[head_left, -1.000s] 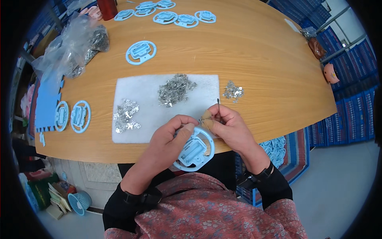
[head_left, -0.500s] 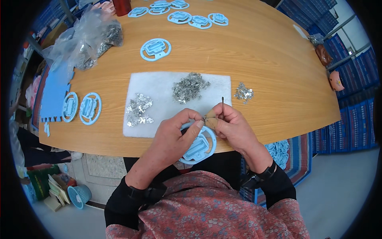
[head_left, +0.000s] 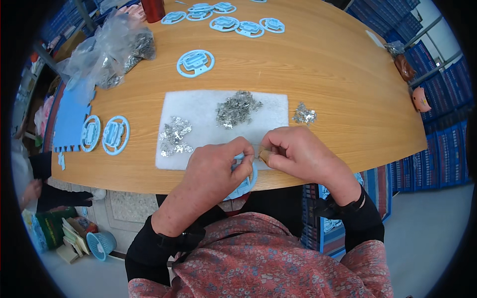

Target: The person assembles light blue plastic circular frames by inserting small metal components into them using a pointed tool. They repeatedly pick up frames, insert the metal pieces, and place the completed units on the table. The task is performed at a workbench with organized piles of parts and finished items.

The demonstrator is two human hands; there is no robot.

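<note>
In front of me at the table's near edge is a light-blue plastic toy steering wheel (head_left: 244, 187), partly covered by my hands. My left hand (head_left: 211, 166) is closed, its thumb and index finger pinching the wheel's upper rim. Close beside it, my right hand (head_left: 300, 154) is closed in a pinch with tan wrapping on its fingertips; whatever it holds is hidden. Just beyond lies a white fibre mat (head_left: 203, 104). It bears a heap of small metal pieces (head_left: 237, 108) at its middle and flatter shiny metal clips (head_left: 175, 136) at its left.
Another small metal pile (head_left: 304, 115) lies right of the mat. More blue wheels (head_left: 115, 135) stand left and at the far side, near a plastic bag of metal parts (head_left: 112, 54) and a red cylinder (head_left: 152, 10). At the left edge a person's hand (head_left: 32, 192) shows.
My right hand has turned inward, and the thin dark tool that stood up from it is out of sight. The wheel sits lower and more covered. A person's hand has appeared at far left.
</note>
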